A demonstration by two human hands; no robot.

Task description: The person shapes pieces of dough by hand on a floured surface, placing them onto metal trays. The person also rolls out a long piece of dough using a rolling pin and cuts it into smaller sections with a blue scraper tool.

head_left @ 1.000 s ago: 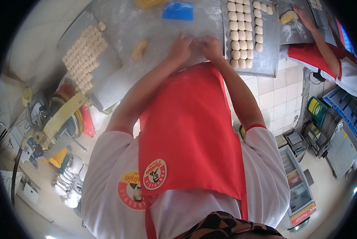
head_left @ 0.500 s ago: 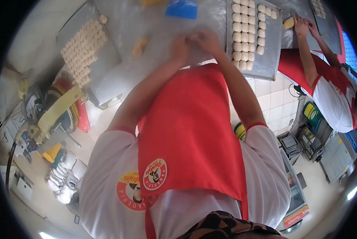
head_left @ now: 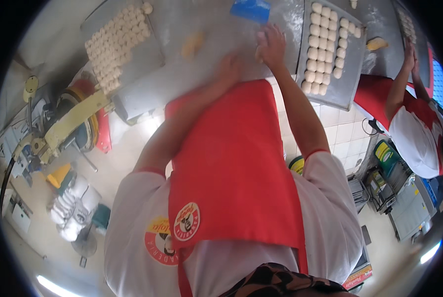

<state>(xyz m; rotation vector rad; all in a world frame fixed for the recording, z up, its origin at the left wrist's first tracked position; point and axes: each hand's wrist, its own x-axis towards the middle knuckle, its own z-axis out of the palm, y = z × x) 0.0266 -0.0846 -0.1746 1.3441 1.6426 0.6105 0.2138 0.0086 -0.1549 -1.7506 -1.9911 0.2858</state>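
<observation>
A: Rolling status?
B: My right hand [head_left: 271, 45] presses palm-down on the floured table [head_left: 206, 74]; left hand [head_left: 229, 69] likewise, grip unclear. Right tray [head_left: 350, 74] half filled with dough balls [head_left: 323, 44]; one dough lump [head_left: 192, 44] remains.

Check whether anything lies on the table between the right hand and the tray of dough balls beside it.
Nothing visible does. The right hand rests on bare floured table, and the tray of dough balls lies just to its right, with the blue scraper off above.

apron [head_left: 236, 163]: plain red, with a round red-and-cream badge
shirt [head_left: 330, 218]: white, red sleeve edging
scraper [head_left: 251, 9]: blue
dough balls [head_left: 325, 44]: pale cream
trays [head_left: 352, 64]: grey metal
machine arm [head_left: 73, 121]: yellow
floor tiles [head_left: 345, 133]: white
</observation>
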